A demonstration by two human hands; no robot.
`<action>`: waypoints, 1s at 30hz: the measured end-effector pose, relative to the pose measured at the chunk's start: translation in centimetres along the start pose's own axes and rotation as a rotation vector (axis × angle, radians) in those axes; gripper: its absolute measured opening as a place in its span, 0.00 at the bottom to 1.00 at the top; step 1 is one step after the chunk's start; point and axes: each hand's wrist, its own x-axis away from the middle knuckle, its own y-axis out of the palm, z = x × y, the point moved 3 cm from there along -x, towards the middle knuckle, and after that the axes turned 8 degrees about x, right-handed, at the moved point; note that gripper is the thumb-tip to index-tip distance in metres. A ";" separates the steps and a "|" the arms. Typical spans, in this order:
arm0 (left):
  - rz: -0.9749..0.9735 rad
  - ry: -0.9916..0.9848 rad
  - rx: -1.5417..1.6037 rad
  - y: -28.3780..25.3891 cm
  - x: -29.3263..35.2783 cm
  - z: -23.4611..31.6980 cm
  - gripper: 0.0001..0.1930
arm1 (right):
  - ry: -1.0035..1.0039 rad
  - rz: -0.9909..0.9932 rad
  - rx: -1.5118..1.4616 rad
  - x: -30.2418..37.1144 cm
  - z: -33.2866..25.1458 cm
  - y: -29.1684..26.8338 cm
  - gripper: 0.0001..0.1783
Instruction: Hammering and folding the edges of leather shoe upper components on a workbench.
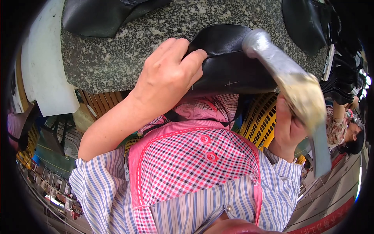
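On the speckled stone slab (pixel 128 58), a folded black leather-like piece (pixel 233 74) lies along the near edge. It carries small pale cross marks. My left hand (pixel 167 72) is closed on its left end, the thumb and fingers pinching the fold. My right hand (pixel 286 126), partly hidden, grips a metal hammer (pixel 282 66) whose middle is wrapped in yellowish tape. The hammer's round face is over the right part of the fold; whether it touches the leather I cannot tell.
More black leather-like pieces (pixel 93 17) lie at the slab's far left, with others (pixel 307 25) at the far right. A pale board (pixel 48 74) stands left of the slab. A yellow plastic basket (pixel 257 121) sits below its near edge. Another person (pixel 343 126) is at the right.
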 end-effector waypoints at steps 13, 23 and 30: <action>0.049 -0.047 0.077 -0.1 -0.4 -0.6 0.11 | -0.009 -0.346 0.230 -2.0 0.9 2.4 0.07; 0.120 -0.126 0.191 -0.5 0.1 -0.7 0.07 | 0.007 -0.368 0.251 -0.3 1.2 2.7 0.09; 0.013 -0.412 0.131 -0.9 -1.1 -0.9 0.05 | 0.104 -0.293 0.152 -2.2 -0.7 1.1 0.04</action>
